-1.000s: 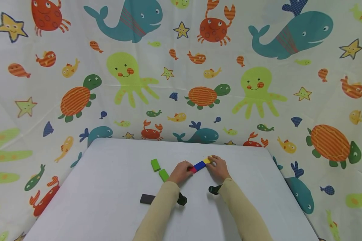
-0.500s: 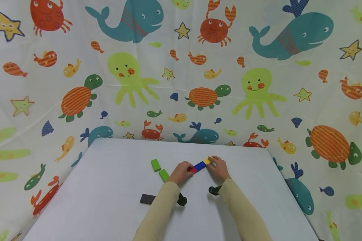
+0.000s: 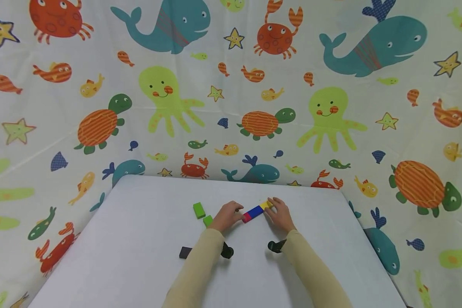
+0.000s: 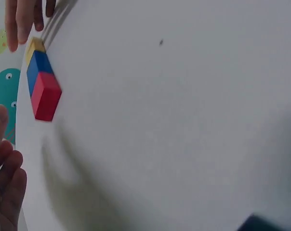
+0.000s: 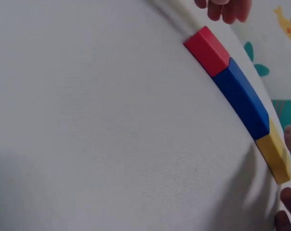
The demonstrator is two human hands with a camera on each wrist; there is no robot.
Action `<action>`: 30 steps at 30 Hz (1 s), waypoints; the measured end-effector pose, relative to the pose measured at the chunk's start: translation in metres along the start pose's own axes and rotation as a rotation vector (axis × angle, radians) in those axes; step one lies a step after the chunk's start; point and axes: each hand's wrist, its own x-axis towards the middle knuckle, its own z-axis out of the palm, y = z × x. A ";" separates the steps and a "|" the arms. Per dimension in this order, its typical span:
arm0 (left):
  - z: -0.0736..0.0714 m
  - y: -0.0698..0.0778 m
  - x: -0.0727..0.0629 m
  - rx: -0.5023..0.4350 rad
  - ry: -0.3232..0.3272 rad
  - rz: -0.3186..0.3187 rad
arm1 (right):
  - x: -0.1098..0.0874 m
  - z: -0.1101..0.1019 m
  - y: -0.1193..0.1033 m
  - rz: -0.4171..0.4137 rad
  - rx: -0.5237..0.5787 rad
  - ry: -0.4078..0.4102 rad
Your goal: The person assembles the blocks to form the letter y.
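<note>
A red block (image 5: pixel 209 50), a blue block (image 5: pixel 242 97) and a yellow block (image 5: pixel 274 153) lie end to end in one slanting row on the white table, touching. My left hand (image 3: pixel 228 215) hovers just left of the red end, fingers loosely bent; the left wrist view shows a gap between it and the red block. At the yellow end is my right hand (image 3: pixel 280 215), thumb and fingers spread around that block and seemingly off it. Two green blocks (image 3: pixel 199 210) lie left of my left hand, one partly hidden by it.
A dark flat rectangular piece (image 3: pixel 185 252) lies beside the left sleeve, partly covered by it. Dark wrist-worn devices (image 3: pixel 277 246) stick out under both sleeves. Behind the white table (image 3: pixel 138 239) hangs a cloth (image 3: pixel 215 119) printed with sea animals.
My left hand has let go of the red block and drawn back a little to the left. The right hand's fingers have loosened at the yellow block. The row has stayed put.
</note>
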 end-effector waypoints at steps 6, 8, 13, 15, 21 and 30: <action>-0.033 -0.027 -0.008 0.087 0.079 0.005 | -0.015 0.000 -0.006 0.036 0.072 0.040; -0.044 -0.037 -0.014 0.146 0.139 0.017 | -0.021 0.003 -0.009 0.070 0.106 0.062; -0.064 -0.062 -0.033 0.284 0.243 -0.040 | -0.040 0.013 -0.019 0.124 0.177 0.124; -0.068 -0.070 -0.038 0.294 0.223 -0.079 | -0.047 0.018 -0.022 0.125 0.203 0.141; -0.070 -0.087 -0.046 0.232 0.149 -0.081 | -0.056 0.035 -0.034 0.069 0.230 0.177; -0.065 -0.095 -0.051 0.146 0.208 -0.085 | -0.050 0.050 -0.045 0.033 0.250 0.240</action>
